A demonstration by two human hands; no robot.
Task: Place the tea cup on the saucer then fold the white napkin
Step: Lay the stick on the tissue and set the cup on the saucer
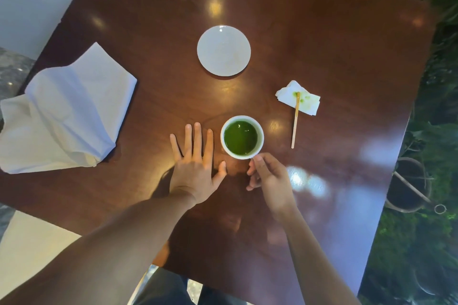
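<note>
Both forearms were bare up to the frame's edge, with no sleeves in view. The left hand (pixel 195 171) and the right hand (pixel 270 176) wore no gloves, rings or watch. The fingers (pixel 197 138) had short, unpainted nails. Dark trousers (pixel 168 290) showed at the bottom edge.

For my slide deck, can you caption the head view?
Right hand at the cup of green tea, left hand flat on the table, saucer empty, napkin unfolded.
</note>
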